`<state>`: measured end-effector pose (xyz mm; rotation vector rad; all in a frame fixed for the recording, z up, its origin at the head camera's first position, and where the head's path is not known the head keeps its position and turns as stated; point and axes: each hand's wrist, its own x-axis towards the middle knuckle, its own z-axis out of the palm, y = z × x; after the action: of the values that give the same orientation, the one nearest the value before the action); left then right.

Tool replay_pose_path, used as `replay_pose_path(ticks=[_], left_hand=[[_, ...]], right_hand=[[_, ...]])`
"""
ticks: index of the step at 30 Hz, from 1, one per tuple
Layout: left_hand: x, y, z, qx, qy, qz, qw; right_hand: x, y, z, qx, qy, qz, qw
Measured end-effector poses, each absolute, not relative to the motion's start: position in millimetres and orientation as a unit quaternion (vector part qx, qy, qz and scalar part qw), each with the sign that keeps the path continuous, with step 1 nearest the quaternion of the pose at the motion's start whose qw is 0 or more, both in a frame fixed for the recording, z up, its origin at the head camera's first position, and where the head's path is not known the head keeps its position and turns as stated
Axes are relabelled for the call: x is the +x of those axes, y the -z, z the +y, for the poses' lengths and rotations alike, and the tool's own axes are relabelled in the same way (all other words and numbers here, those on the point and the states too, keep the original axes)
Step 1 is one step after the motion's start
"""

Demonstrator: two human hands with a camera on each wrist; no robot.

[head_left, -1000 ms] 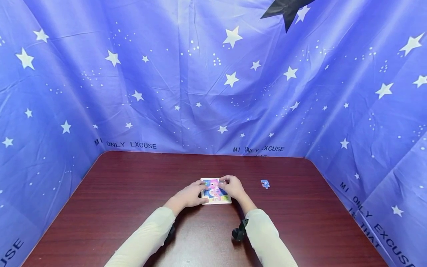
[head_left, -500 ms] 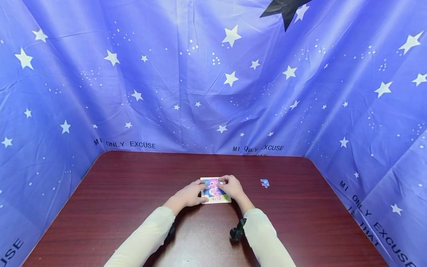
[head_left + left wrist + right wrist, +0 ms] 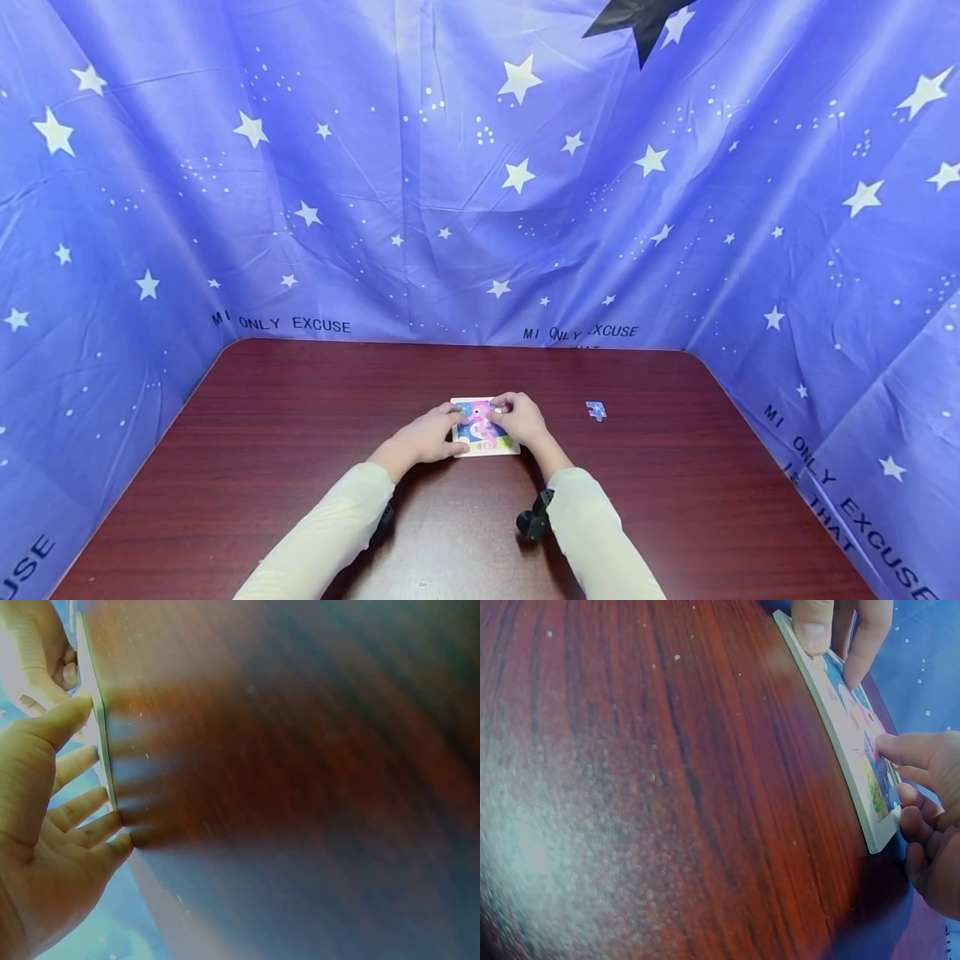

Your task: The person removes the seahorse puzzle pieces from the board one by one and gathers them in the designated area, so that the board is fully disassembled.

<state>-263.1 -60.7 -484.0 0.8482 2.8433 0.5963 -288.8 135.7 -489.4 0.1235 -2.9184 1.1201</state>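
Note:
A small square jigsaw puzzle (image 3: 484, 434) with a white frame lies flat on the table, showing a pink seahorse on blue. My left hand (image 3: 426, 437) steadies its left side, thumb on the near-left corner of the frame. In the left wrist view the fingers (image 3: 86, 806) are spread and fairly straight against the board's edge. My right hand (image 3: 523, 421) is at the upper right, thumb on the picture and fingers curled at the right edge in the right wrist view; the part beneath is hidden. A loose blue jigsaw piece (image 3: 596, 411) lies to the right, apart from both hands.
The dark red wooden table (image 3: 300, 408) has rounded far corners. A blue curtain (image 3: 450, 192) with white stars hangs around its back and sides. A black wrist device (image 3: 533, 522) sits under the right sleeve.

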Motion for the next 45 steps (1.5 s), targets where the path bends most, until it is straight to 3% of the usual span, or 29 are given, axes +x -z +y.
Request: replay_pose_path(ticks=[36,45], left_hand=[[-261.6,481.1,-59.9,0.271,-0.201,0.938,0.073],[-263.8,485.6,-60.5,0.281,-0.198,0.937,0.057]], right_hand=[[-285.5,491.2,137.6,0.047,-0.37,-0.928,0.023],[-285.1,490.8,138.0,0.063,-0.361,-0.93,0.029]])
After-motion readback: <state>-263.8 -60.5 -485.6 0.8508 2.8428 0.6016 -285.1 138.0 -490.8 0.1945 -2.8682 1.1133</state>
